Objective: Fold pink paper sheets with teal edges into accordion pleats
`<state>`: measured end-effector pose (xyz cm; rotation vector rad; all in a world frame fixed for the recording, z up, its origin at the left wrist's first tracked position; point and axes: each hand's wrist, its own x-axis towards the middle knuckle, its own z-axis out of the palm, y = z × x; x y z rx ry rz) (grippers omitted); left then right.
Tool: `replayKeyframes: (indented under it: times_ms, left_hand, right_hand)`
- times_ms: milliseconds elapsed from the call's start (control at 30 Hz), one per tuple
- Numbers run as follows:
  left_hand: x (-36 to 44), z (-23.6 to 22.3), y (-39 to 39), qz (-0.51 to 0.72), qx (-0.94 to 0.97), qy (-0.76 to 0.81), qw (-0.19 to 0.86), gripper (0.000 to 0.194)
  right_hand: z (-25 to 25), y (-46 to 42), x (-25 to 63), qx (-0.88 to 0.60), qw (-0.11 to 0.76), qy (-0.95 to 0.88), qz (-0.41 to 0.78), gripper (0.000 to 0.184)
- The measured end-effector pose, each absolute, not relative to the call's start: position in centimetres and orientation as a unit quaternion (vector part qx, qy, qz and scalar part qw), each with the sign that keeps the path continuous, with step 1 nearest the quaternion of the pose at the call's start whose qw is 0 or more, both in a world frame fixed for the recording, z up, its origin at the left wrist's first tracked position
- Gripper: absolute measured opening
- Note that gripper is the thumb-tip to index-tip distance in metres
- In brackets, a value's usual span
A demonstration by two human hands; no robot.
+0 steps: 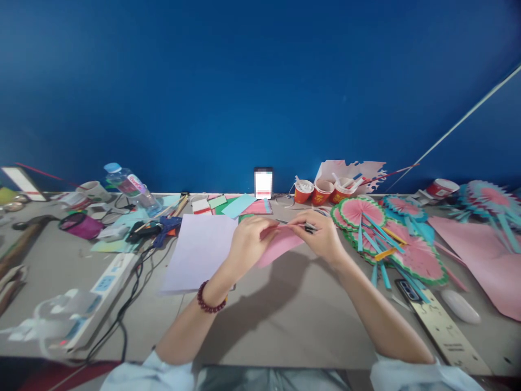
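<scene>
My left hand [249, 240] and my right hand [319, 234] pinch a small sheet of pink paper [280, 248] between them, held above the middle of the table. Its upper edge lies between the fingers of both hands, and the rest hangs down toward me. A dark, slim tool [310, 228] shows at my right fingers; its kind is hard to make out. Just left of my left hand lies a sheet of lilac paper [203, 250]. Pink fan-folded paper rounds with green edges [362, 213] lie to the right of my right hand.
A power strip [103, 293] with cables lies at left, near a plastic bottle [132, 187] and a purple pouch [81, 225]. Paper cups [323, 193] and a phone [263, 183] stand along the blue wall. At right are a computer mouse [459, 306] and large pink paper [484, 266].
</scene>
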<state>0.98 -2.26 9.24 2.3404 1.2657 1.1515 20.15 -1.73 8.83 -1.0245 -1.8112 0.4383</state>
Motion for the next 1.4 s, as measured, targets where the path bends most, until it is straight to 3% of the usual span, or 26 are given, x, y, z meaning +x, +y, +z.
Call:
replayKeyframes:
  times_ms: [967, 1400]
  left_hand:
    - [1.26, 9.18, -2.49, 0.438, 0.789, 0.429, 0.031, 0.016]
    - [1.56, 8.74, -2.81, 0.406, 0.807, 0.429, 0.001, 0.022]
  right_hand:
    - [9.01, -1.78, 20.12, -0.409, 0.484, -0.757, 0.156, 0.013]
    - [8.86, -2.14, 19.57, -0.399, 0.419, -0.816, 0.015, 0.014]
